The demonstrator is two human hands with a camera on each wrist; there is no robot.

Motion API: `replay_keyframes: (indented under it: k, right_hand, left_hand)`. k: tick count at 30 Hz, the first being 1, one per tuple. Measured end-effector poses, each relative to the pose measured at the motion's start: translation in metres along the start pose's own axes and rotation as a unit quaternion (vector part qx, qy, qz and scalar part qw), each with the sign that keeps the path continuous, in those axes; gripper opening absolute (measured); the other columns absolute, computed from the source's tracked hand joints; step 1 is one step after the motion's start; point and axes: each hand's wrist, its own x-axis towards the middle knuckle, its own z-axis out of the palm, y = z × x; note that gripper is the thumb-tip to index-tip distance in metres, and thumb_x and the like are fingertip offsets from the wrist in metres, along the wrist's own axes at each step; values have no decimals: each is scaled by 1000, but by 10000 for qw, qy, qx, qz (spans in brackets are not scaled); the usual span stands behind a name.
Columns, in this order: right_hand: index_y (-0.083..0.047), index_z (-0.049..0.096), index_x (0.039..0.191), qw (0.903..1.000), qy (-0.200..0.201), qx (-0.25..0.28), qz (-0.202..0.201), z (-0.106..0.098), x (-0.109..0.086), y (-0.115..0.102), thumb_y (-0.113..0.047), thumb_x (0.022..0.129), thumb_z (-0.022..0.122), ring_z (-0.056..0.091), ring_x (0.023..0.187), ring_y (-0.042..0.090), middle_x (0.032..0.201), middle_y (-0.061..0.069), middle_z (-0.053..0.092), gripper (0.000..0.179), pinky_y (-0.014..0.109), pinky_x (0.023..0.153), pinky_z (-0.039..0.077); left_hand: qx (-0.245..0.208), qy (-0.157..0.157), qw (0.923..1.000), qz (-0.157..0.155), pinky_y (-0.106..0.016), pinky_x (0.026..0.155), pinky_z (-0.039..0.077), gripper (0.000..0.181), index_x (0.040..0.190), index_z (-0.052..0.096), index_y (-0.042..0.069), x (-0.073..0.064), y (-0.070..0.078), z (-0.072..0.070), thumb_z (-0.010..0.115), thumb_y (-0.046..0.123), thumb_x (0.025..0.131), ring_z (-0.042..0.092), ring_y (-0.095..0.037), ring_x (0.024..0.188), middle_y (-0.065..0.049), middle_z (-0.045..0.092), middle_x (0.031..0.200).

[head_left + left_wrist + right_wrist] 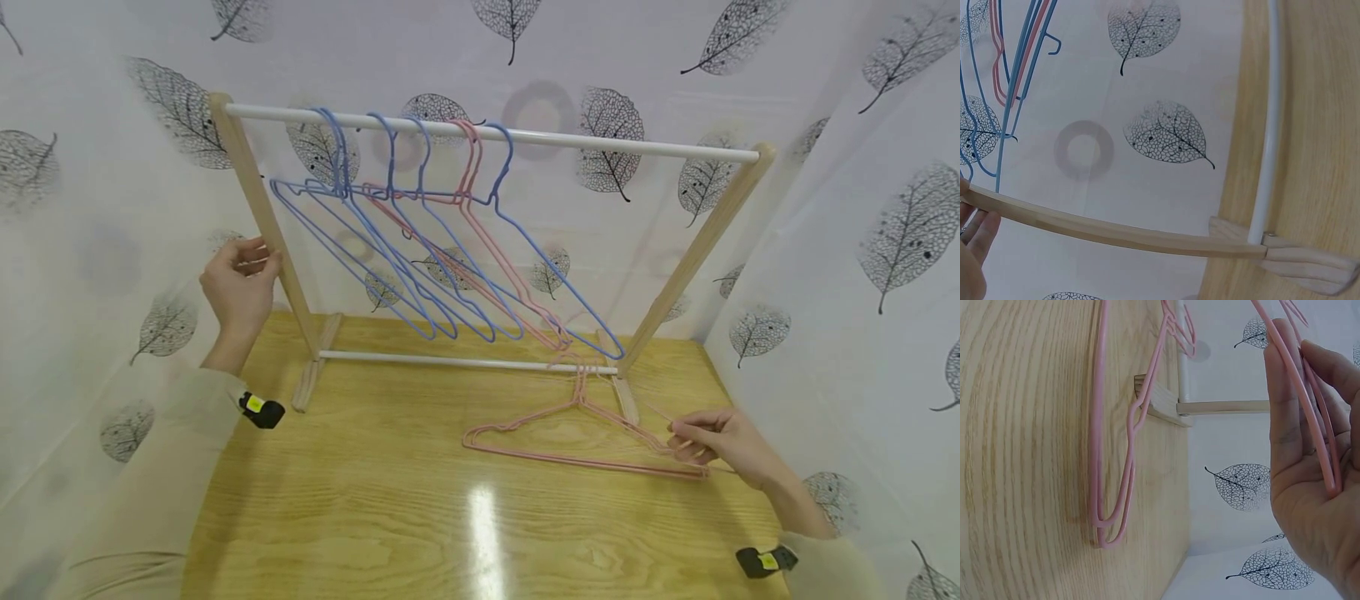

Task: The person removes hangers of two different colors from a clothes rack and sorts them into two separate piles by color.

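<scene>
My left hand (242,283) grips the left wooden post (252,187) of a clothes rack, thumb on one side and fingers on the other. My right hand (723,442), low at the right, holds a pink clothes hanger (1307,404) by one end between thumb and fingers. Under it, a pair of pink hangers (1095,425) lies on the wooden table (360,500). Several blue hangers (503,169) and two pink hangers (478,154) hang from the white top rail (637,146), mostly toward its left and middle.
The rack's right post (697,250) leans outward in the head view. A white lower bar (450,362) joins its wooden feet (303,383) near the tabletop. Pale curtains (907,225) with dark leaf prints surround the table at the back and sides.
</scene>
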Motion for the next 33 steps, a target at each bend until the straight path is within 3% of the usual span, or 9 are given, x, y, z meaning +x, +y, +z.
replay_keyframes:
  k: [4, 11, 18, 23, 28, 33]
  right_hand:
    - [-18, 80, 117, 9997, -250, 71, 14, 1, 1, 7, -6, 109, 55, 80, 79, 11, 98, 0, 84, 29, 36, 65, 68]
    - [14, 70, 122, 9991, -218, -154, 339, 0, 5, 15, -12, 109, 57, 79, 80, 10, 96, -5, 83, 32, 31, 67, 68]
    - [16, 67, 126, 9963, -134, -435, 723, -3, 10, 25, -18, 109, 59, 79, 83, 11, 96, -7, 83, 39, 31, 70, 67]
    - [15, 65, 130, 9934, -108, -611, 965, -5, 17, 35, -23, 107, 62, 80, 87, 13, 101, 1, 84, 44, 30, 76, 67]
    - [15, 66, 130, 9923, -221, -509, 1107, -6, 23, 43, -24, 106, 64, 80, 92, 16, 107, 11, 83, 45, 29, 81, 68]
    - [15, 66, 130, 9916, -249, -347, 1221, -8, 27, 50, -24, 105, 66, 81, 93, 17, 106, 10, 83, 46, 30, 83, 68]
  left_hand:
    - [-1, 24, 10000, 62, 2, 68, 49, 25, 118, 78, 7, 0, -2, 1, 74, 21, 97, 57, 25, 71, 2, 79, 99]
    - [86, 44, 9999, 88, 3, 68, 48, 26, 118, 77, 5, 0, -1, 1, 73, 21, 98, 55, 26, 71, -16, 80, 109]
    - [76, 31, 10000, 20, 2, 68, 49, 26, 118, 77, 4, 0, 1, 1, 73, 20, 97, 55, 25, 71, -14, 80, 108]
    - [73, 35, 10000, 0, 2, 68, 49, 26, 118, 78, 5, -1, 1, 0, 74, 21, 97, 56, 24, 71, -11, 80, 106]
    - [70, 18, 10000, -55, 2, 67, 49, 26, 118, 78, 5, -1, 2, 1, 74, 21, 97, 56, 24, 71, -9, 81, 106]
    - [42, 11, 10000, -80, 2, 67, 50, 26, 118, 77, 5, 0, 2, 1, 74, 21, 97, 57, 24, 71, -8, 80, 105]
